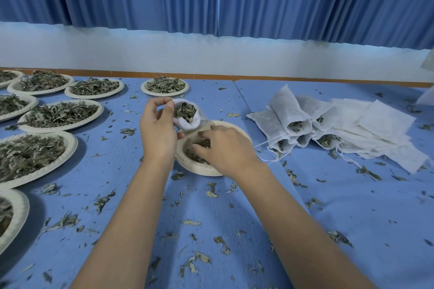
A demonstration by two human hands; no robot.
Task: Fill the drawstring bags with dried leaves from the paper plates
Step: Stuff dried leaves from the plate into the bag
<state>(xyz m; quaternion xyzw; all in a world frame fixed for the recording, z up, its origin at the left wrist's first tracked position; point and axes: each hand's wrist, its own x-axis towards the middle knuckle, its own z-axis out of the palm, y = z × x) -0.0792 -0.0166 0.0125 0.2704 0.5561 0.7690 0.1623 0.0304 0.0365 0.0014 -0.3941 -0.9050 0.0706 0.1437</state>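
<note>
The small white mesh drawstring bag (187, 124), mouth pinched open by the left hand (157, 129), hangs just far-left of the right hand (223, 148), whose curled fingers gather dried green leaves (196, 158) in the round white paper plate (199, 170).

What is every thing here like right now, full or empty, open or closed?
drawstring bag: mouth open, partly full, held up.
left hand: grips the bag's rim.
right hand: fingers curled on dried leaves.
near paper plate: few leaves in it.
left paper plates: heaped with leaves.
filled bags: lying down, mouths open.
empty bags: flat, stacked.
table: strewn with leaf bits.
</note>
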